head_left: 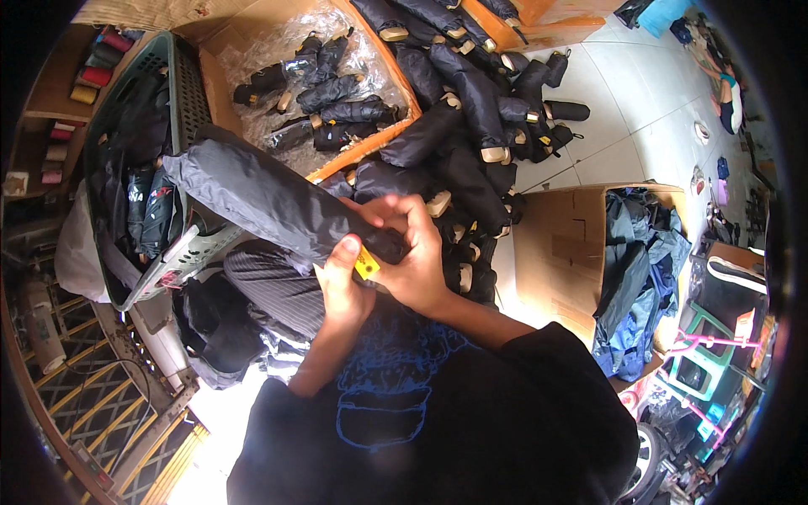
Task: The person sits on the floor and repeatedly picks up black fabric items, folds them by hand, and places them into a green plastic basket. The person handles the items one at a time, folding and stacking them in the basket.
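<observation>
A black folded umbrella (261,195) in a cloth sleeve slants across in front of me, its far end toward the upper left. My right hand (418,257) is closed around its near end. Beside it, my left hand (343,286) grips the same end from below, its thumb by a yellow tag (366,264). The left fingers are partly hidden behind the umbrella. Beyond my hands lies a heap of similar black folded umbrellas (467,97) with pale ends.
An open carton (396,126) with clear plastic and more umbrellas stands ahead. At left, a grey-green plastic basket (187,84) holds dark umbrellas. Another cardboard box (555,252) at right is filled with dark and blue fabric. Thread spools (97,76) sit on a shelf at far left.
</observation>
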The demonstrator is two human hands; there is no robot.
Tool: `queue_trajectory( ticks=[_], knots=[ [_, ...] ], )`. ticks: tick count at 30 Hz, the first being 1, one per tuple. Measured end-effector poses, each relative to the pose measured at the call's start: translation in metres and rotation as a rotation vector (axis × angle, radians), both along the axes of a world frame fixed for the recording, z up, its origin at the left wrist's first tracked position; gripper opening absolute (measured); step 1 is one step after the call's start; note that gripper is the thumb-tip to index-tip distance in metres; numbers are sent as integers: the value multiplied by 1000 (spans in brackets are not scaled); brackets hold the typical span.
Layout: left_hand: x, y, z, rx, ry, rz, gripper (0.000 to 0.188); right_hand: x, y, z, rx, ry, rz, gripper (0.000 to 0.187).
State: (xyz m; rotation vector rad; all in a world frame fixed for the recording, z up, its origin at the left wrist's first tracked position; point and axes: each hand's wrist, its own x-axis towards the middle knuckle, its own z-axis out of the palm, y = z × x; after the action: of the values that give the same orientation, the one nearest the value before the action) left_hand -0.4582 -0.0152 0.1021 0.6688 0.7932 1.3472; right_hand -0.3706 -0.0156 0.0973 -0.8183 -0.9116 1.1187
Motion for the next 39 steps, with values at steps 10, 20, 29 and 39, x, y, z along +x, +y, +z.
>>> queue_trajectory(
  ticks=[10, 20, 29, 39],
  knots=[
    [-34, 34, 5, 20, 6, -6, 71, 22, 14, -4, -465, 368, 666, 51],
    [-44, 35, 16, 30, -134, -90, 63, 17, 16, 18, -341, -57, 615, 45],
    [-40, 41, 23, 130, -136, -131, 75, 15, 15, 20, -618, -42, 811, 27],
    [-20, 24, 3, 181, -53, -268, 57, 10, -8, 4, -383, -106, 434, 29]
  ],
)
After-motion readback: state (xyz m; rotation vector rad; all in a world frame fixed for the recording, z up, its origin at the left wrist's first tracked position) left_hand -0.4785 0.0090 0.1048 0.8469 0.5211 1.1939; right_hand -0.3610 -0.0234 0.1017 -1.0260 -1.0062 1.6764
